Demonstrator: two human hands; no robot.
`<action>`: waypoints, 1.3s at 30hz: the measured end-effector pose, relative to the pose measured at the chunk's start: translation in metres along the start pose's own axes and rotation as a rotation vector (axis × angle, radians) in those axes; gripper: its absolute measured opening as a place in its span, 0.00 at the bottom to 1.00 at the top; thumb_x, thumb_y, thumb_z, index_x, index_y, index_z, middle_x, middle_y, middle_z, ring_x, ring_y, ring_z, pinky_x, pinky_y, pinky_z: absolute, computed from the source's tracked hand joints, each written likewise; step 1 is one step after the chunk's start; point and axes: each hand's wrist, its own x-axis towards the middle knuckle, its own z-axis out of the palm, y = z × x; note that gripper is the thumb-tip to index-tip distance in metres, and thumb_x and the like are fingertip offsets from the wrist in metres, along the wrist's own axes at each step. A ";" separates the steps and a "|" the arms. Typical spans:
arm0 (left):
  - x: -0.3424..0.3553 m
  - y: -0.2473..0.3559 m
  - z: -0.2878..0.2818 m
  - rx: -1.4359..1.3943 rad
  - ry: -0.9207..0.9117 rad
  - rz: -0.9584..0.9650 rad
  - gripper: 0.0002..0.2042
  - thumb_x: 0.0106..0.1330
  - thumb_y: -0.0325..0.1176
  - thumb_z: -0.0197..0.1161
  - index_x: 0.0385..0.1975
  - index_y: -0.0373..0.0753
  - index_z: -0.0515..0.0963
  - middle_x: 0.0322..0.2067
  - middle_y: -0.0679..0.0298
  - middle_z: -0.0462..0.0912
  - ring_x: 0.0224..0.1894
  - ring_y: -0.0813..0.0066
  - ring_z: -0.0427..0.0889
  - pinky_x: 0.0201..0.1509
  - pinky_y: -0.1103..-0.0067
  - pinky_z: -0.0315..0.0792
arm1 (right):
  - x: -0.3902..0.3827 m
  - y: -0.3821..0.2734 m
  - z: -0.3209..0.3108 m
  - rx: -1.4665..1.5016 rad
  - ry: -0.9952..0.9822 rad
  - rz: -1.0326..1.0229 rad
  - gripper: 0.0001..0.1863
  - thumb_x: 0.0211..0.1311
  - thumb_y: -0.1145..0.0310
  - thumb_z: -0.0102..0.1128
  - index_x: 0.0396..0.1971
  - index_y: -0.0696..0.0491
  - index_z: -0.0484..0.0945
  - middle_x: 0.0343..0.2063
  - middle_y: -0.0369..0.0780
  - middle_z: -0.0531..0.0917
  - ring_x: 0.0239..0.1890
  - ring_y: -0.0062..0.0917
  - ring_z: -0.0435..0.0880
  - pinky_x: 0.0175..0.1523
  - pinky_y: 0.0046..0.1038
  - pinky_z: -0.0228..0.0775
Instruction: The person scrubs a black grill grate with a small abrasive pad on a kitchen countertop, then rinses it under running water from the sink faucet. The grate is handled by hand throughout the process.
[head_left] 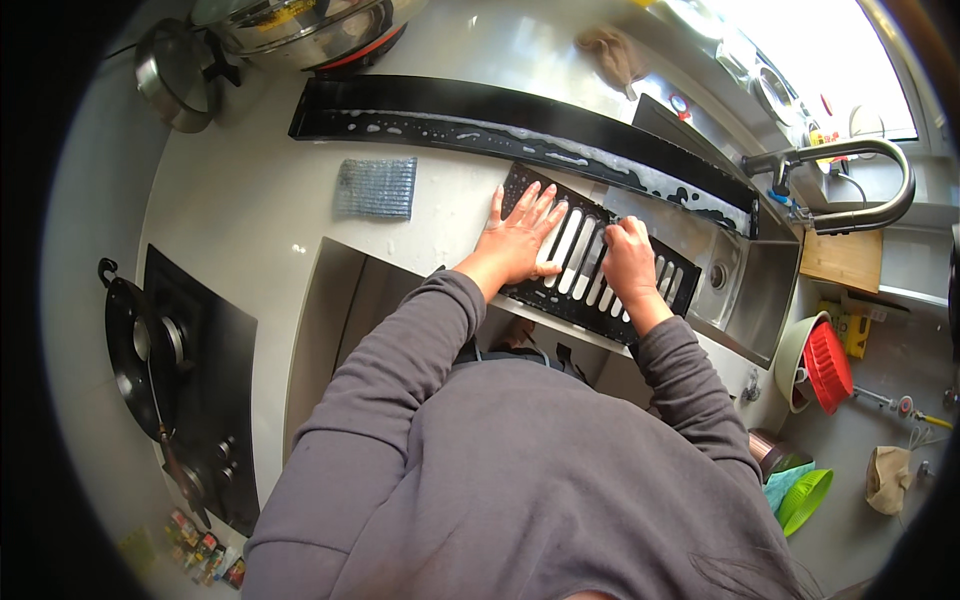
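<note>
A black slotted panel with long parallel openings lies at a slant on the counter, its right end reaching over the sink. Water drops or suds dot its dark upper left corner. My left hand presses flat on the panel's left part with the fingers spread. Over the slots right of the middle, my right hand is closed, fingertips down against the panel. Whatever it grips is hidden under the fingers. Behind the panel lies a long black trough-shaped piece with white foam along its length.
A grey mesh scrubbing cloth rests on the counter at left. The steel sink and dark curved faucet are to the right. A black wok sits on the stove at far left. Red and green basins stand at lower right.
</note>
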 end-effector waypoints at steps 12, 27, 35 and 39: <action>0.002 0.001 -0.005 0.013 -0.024 -0.015 0.48 0.57 0.66 0.57 0.74 0.54 0.43 0.75 0.66 0.34 0.77 0.66 0.27 0.71 0.45 0.21 | -0.002 0.001 -0.003 0.035 0.089 0.032 0.07 0.48 0.81 0.56 0.28 0.57 0.80 0.35 0.44 0.76 0.45 0.39 0.75 0.50 0.34 0.72; 0.003 0.002 -0.004 0.008 -0.029 -0.008 0.48 0.57 0.66 0.57 0.74 0.55 0.44 0.75 0.67 0.34 0.77 0.67 0.27 0.71 0.46 0.21 | 0.003 -0.003 0.008 0.062 0.234 -0.088 0.06 0.55 0.78 0.59 0.33 0.55 0.79 0.31 0.42 0.77 0.41 0.39 0.75 0.46 0.34 0.71; 0.002 0.002 -0.005 0.010 -0.041 -0.015 0.48 0.58 0.65 0.58 0.74 0.53 0.44 0.75 0.66 0.34 0.77 0.66 0.28 0.71 0.46 0.22 | -0.011 0.022 -0.018 -0.098 -0.002 0.197 0.04 0.53 0.78 0.59 0.29 0.54 0.80 0.30 0.43 0.78 0.40 0.40 0.76 0.47 0.35 0.71; 0.001 0.004 -0.005 0.004 -0.050 -0.013 0.48 0.57 0.65 0.58 0.74 0.53 0.44 0.75 0.66 0.34 0.77 0.66 0.28 0.71 0.45 0.22 | 0.004 0.005 -0.001 0.089 0.248 -0.104 0.06 0.49 0.79 0.57 0.28 0.54 0.78 0.28 0.43 0.78 0.38 0.39 0.76 0.47 0.34 0.72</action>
